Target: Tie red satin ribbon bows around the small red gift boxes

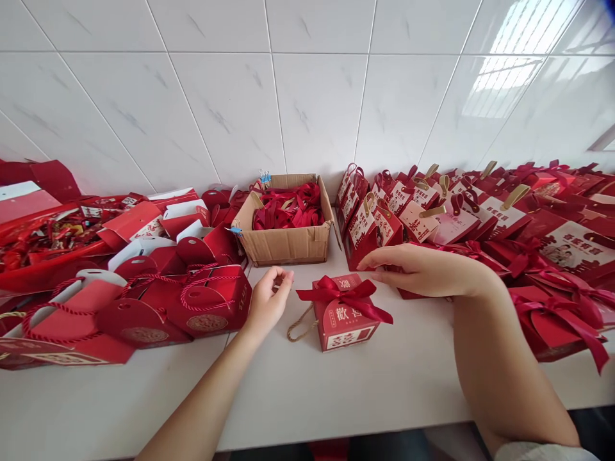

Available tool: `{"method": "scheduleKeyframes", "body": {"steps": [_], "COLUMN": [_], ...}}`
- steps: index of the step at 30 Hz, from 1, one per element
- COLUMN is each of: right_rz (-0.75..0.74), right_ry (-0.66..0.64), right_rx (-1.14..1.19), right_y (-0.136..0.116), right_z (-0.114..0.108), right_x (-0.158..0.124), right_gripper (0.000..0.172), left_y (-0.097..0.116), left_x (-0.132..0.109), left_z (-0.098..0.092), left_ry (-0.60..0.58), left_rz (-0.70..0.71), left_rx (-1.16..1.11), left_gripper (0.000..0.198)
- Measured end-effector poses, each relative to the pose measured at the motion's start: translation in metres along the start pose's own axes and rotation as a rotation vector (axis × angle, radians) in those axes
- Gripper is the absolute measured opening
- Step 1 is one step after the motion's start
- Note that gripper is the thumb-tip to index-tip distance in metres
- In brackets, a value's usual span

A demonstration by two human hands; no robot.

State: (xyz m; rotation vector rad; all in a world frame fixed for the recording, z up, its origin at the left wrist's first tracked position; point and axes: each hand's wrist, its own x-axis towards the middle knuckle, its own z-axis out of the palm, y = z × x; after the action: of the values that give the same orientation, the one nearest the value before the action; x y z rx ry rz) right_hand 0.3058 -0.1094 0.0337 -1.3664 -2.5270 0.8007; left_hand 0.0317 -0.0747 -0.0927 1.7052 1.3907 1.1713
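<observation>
A red gift box (343, 314) with white lettering stands on the white table in front of me, a dark red ribbon bow (339, 293) across its top and a twine loop handle (302, 326) at its left side. To the left of that box, apart from it, my left hand (271, 298) hovers with its fingers curled in and nothing visible in them. My right hand (413, 269) is held above and right of the box, palm down, fingers stretched to the left and holding nothing. Its fingertips are near the front of the standing gift bags (362, 230).
A cardboard box (283, 246) of dark red ribbons stands at the back against the tiled wall. Red boxes with rope handles (206, 307) crowd the left, beside a red tray of wrapped sweets (62, 237). Finished boxes with bows (552, 314) fill the right.
</observation>
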Motion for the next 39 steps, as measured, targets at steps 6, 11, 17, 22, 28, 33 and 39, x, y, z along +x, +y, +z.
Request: {"method": "scheduleKeyframes", "body": {"steps": [6,11,17,22,28,33,39], "right_rz": [0.095,0.257,0.192,0.187,0.146,0.147,0.253], "right_ry": [0.076,-0.098,0.072,0.395,0.37,0.371,0.662], "right_rx": [0.212,0.373,0.607,0.593,0.685,0.741,0.79], "right_y": [0.028,0.047,0.038,0.037,0.041,0.037,0.029], "right_z": [0.03,0.099,0.142,0.149,0.15,0.152,0.129], "right_x": [-0.036,-0.037,-0.04,-0.041,-0.045,-0.051,-0.078], "right_gripper": [0.072,0.072,0.039,0.09,0.088,0.09,0.088], "left_y": [-0.002,0.003,0.02,0.019,0.018,0.019,0.017], "left_x": [-0.003,-0.011,-0.017,-0.017,-0.021,-0.023,-0.022], "left_z": [-0.002,0.006,0.009,0.009,0.016,0.017,0.017], "left_ry": [0.068,-0.387,-0.545,-0.624,-0.757,-0.832,-0.768], "left_rz": [0.119,-0.227,-0.453,-0.48,-0.459,-0.411,-0.361], "left_rx": [0.122,-0.124,-0.484,-0.552,-0.56,-0.632,-0.913], "left_gripper": [0.008,0.013,0.017,0.021,0.028,0.035,0.045]}}
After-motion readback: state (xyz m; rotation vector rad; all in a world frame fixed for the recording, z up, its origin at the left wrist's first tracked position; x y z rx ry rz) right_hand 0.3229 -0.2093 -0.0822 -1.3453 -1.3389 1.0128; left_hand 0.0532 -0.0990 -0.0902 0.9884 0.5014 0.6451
